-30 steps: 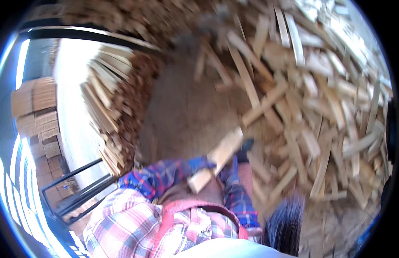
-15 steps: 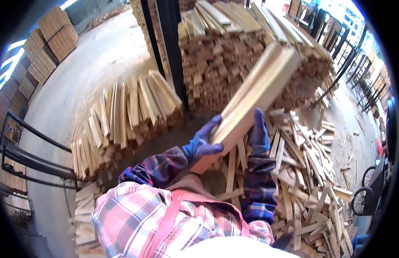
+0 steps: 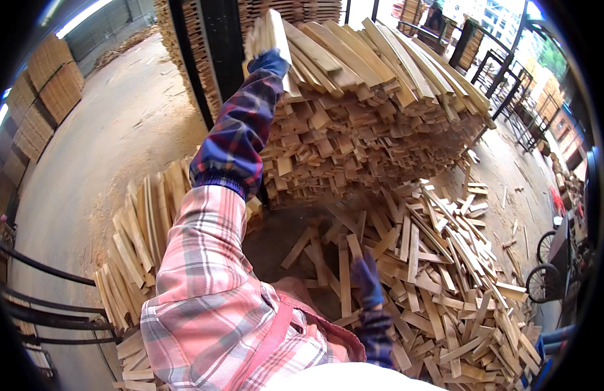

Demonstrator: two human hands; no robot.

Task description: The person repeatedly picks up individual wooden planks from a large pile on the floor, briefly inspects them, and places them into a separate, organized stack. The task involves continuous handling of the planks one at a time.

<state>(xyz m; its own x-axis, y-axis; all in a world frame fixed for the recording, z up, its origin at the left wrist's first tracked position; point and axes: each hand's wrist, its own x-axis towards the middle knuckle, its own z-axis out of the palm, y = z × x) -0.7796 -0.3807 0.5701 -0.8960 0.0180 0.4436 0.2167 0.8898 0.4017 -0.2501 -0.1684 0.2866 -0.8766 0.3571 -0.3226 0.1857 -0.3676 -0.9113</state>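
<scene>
At the top left end of the large stack, my left hand (image 3: 269, 62), in a blue-purple glove, grips a bundle of wooden slats (image 3: 276, 34). The arm is stretched far forward, and the fingers are partly hidden behind the wrist. My right hand (image 3: 365, 280), gloved the same way, hangs low over the heap of loose slats (image 3: 445, 260). Its fingers look stretched out, close to the end of one slat (image 3: 354, 246); whether they touch it is unclear. The large stack of slats (image 3: 341, 137) rises in front of me, end faces toward me.
Black metal posts (image 3: 220, 55) stand at the big stack's left side. A lower row of slats (image 3: 142, 221) lies to my left, beside black curved rails (image 3: 54, 319). A wheeled cart (image 3: 552, 274) is at the right. Tall wood stacks (image 3: 51, 85) stand far left.
The slat bundle, held between both hands before, is now at the big stack's top left in my left hand. My right hand has come off it and dropped toward the loose heap.
</scene>
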